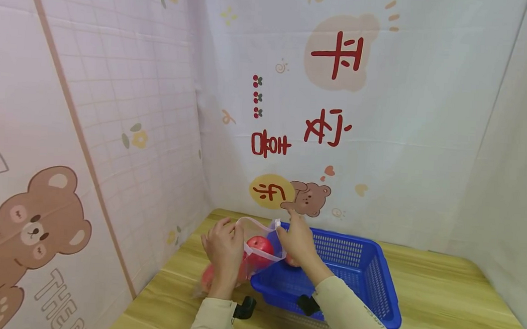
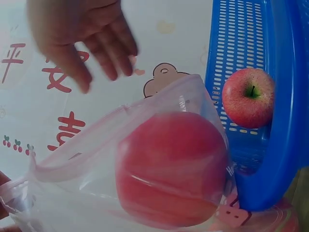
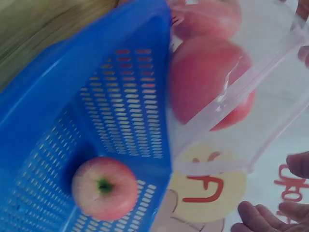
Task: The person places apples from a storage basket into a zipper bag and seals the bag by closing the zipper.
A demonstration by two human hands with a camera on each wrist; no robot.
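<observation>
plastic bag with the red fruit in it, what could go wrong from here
The mouth of the plastic bag hangs open, so the red fruit near it might roll out if the left hand loses its grip. The bag also sits right by the blue basket, so its thin film could catch on the rim.

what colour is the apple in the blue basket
The apple in the basket is mottled red, yellow-green around the stem, best seen in the left wrist view.

left wrist: right hand cut off | head: lone apple partly hidden
</observation>
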